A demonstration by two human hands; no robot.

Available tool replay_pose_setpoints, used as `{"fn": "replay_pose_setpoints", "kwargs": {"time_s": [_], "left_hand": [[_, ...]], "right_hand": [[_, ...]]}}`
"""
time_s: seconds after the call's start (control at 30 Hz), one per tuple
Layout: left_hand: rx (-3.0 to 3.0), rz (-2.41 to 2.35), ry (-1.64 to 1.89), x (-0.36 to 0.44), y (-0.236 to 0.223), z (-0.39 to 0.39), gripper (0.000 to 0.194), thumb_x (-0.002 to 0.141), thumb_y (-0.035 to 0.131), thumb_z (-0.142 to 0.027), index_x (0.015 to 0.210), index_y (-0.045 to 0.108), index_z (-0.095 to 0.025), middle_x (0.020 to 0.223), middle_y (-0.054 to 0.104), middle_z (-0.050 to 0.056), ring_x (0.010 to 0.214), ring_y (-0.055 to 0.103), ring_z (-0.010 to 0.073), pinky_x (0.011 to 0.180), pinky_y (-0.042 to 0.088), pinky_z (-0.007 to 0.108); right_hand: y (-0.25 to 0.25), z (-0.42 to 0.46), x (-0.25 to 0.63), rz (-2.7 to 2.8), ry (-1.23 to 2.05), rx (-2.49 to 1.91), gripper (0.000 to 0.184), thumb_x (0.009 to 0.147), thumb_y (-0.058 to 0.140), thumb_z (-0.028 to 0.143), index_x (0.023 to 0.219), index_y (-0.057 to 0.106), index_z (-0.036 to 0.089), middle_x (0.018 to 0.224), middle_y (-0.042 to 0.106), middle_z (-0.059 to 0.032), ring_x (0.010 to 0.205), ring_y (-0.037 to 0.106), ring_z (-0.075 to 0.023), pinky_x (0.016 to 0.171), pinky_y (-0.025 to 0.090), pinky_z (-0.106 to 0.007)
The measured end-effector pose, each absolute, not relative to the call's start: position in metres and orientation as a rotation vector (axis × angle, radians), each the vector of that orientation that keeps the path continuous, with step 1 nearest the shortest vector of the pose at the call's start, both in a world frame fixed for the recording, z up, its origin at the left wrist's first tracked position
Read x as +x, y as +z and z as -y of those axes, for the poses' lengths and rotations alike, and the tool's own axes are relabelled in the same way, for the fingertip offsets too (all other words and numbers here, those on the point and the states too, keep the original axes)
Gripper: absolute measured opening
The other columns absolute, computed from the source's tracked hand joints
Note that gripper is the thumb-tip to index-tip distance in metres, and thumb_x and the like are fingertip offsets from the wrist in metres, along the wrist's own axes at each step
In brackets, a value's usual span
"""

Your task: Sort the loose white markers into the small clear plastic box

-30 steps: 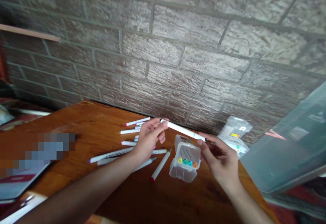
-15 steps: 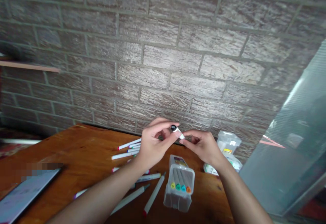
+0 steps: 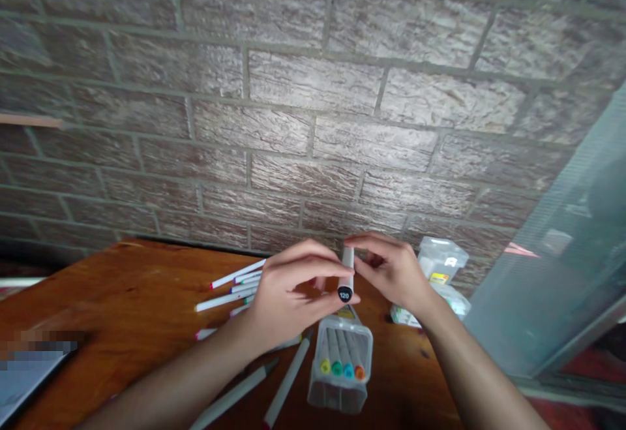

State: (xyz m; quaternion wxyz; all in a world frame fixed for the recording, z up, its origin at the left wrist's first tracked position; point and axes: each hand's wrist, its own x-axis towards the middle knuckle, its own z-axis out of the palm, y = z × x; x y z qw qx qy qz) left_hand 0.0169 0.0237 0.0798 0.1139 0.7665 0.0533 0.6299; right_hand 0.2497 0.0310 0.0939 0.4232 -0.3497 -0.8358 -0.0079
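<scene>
White marker (image 3: 347,267): middle of frame, up in the air, black end with 120 facing out, maybe for easy reading.
Left hand (image 3: 288,286): fingers narrow, pinching near that end.
Right hand (image 3: 398,273): fingers bunched by the far end; tight or loose, cannot tell.
Clear box (image 3: 337,399): lower middle, on bench (image 3: 122,299), four pens (image 3: 342,345) inside.

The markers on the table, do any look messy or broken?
I see none broken. The loose markers look messy: they lie at uneven angles left of the clear plastic case, while the four markers inside it line up side by side.
</scene>
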Motion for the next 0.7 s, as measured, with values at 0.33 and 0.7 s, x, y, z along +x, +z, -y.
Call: {"fn": "replay_pose_setpoints", "kwargs": {"time_s": [0.33,0.7], "left_hand": [[2.253,-0.240,1.850,0.017,0.077,-0.032,0.034,0.082,0.095,-0.025,0.111,0.080,-0.017,0.096,0.073,0.003,0.068,0.061,0.0082,0.069,0.056,0.023],[2.227,-0.272,1.830,0.017,0.076,-0.035,0.027,0.086,0.091,-0.024,0.109,0.081,-0.016,0.097,0.074,0.005,0.065,0.062,0.0081,0.060,0.052,0.021]], "right_hand": [[0.085,-0.034,0.249,2.007,0.131,-0.850,0.021,0.095,0.080,0.023,0.115,0.084,0.018,0.092,0.084,-0.0060,0.058,0.062,-0.0120,0.053,0.049,-0.024],[0.082,-0.031,0.242,1.974,0.305,-0.896,0.021,0.093,0.082,0.031,0.109,0.085,0.018,0.082,0.082,-0.0065,0.060,0.067,-0.0164,0.055,0.050,-0.027]]}}
